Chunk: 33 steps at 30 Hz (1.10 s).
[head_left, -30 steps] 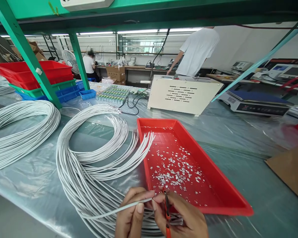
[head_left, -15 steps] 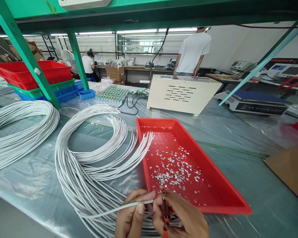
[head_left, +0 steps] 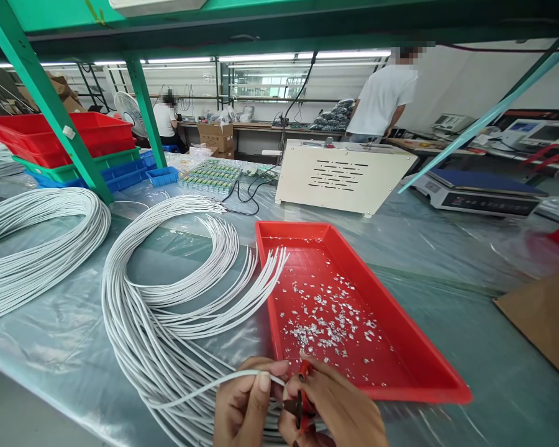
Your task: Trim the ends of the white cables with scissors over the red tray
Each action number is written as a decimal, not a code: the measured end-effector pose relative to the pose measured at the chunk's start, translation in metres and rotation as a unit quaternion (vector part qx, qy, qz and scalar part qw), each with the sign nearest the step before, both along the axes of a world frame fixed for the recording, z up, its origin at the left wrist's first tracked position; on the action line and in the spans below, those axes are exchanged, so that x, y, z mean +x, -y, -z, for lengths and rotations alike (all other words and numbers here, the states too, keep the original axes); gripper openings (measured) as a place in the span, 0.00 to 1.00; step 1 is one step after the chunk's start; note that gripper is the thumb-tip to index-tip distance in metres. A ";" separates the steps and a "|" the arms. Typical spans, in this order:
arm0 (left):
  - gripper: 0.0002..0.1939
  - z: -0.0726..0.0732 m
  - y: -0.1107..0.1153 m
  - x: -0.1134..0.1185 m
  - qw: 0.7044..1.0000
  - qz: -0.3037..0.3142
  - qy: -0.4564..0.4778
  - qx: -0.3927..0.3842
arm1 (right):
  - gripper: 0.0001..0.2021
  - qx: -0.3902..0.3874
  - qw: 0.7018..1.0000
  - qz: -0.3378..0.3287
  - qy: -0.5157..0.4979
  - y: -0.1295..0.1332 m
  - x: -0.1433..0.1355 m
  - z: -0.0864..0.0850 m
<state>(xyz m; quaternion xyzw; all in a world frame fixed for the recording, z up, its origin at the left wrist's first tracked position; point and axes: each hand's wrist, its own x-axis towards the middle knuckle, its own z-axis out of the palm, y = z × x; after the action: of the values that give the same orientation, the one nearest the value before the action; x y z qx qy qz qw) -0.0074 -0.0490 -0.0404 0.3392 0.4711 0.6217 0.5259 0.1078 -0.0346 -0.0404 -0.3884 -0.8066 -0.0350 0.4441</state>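
The red tray [head_left: 414, 394] lies on the plastic-covered table [head_left: 41, 354], with silvery scraps [head_left: 330, 326] scattered over its floor. Just off its near left corner, the left hand [head_left: 242, 397] has thumb and fingers closed on a white cable [head_left: 214, 383] close to its end. The right hand [head_left: 340, 397], before the tray's near edge, is curled round red-handled pliers [head_left: 304, 410]; its fingertips meet the cable's end, and whether they pinch it too I cannot tell. The pliers' dark tip points left, beside the cable; how far its jaws stand apart is hidden.

Left of the tray lies a coil [head_left: 121, 292] of similar cables, some of its ends over the tray's left rim. Farther left is a second coil [head_left: 81, 208]. Beyond the tray stands a cream machine [head_left: 302, 180] with slotted vents. Right of that and beyond the tray is a scale [head_left: 494, 202]; its dark front strip carries a small red mark and pale lettering, too small to read. Printing on the carton [head_left: 217, 133] far behind the tray is likewise illegible.
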 end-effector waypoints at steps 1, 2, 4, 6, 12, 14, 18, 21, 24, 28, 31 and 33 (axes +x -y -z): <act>0.12 0.000 0.000 0.000 1.000 0.001 0.000 0.001 | 0.08 -0.007 1.000 -0.002 -0.003 0.000 -0.001 0.001; 0.12 0.001 -0.001 0.000 1.000 0.001 -0.002 0.004 | 0.08 -0.014 1.000 -0.001 -0.008 0.000 -0.001 0.002; 0.12 0.001 -0.002 0.001 1.000 0.001 -0.008 0.010 | 0.08 -0.026 1.000 -0.003 -0.005 0.000 -0.002 0.005; 0.12 0.001 -0.003 0.000 1.000 0.005 -0.013 0.010 | 0.09 -0.012 1.000 -0.018 0.012 0.001 -0.002 0.007; 0.14 0.002 -0.008 -0.005 0.999 0.024 0.009 -0.034 | 0.09 -0.005 1.000 -0.018 0.024 0.003 0.003 -0.001; 0.13 0.004 -0.009 -0.006 0.997 0.034 0.046 -0.049 | 0.08 -0.027 1.000 0.010 -0.010 0.001 0.008 -0.005; 0.13 0.007 -0.009 -0.006 0.990 0.054 0.107 -0.073 | 0.05 -0.027 0.997 0.066 -0.025 -0.007 0.026 -0.005; 0.13 0.008 -0.008 -0.005 0.987 0.065 0.134 -0.057 | 0.05 -0.017 0.991 0.134 0.012 -0.014 0.041 -0.002; 0.13 0.007 -0.007 -0.004 0.983 0.072 0.164 -0.050 | 0.04 -0.059 0.981 0.183 -0.022 -0.017 0.046 -0.003; 0.12 0.002 -0.006 -0.004 0.977 0.080 0.192 -0.054 | 0.07 -0.279 0.941 0.107 -0.160 -0.013 0.036 -0.009; 0.11 0.001 -0.005 -0.003 0.974 0.084 0.203 -0.055 | 0.06 -0.349 0.907 0.047 -0.230 -0.008 0.023 -0.009; 0.11 0.001 -0.004 -0.004 0.973 0.087 0.209 -0.054 | 0.06 -0.342 0.902 0.034 -0.263 -0.005 0.015 -0.007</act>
<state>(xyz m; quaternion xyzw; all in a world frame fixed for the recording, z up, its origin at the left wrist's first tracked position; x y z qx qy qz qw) -0.0112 -0.0453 -0.0412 0.2126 0.3525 0.6039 0.6826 0.1230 -0.0296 -0.0333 -0.5383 -0.6095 0.3314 0.4785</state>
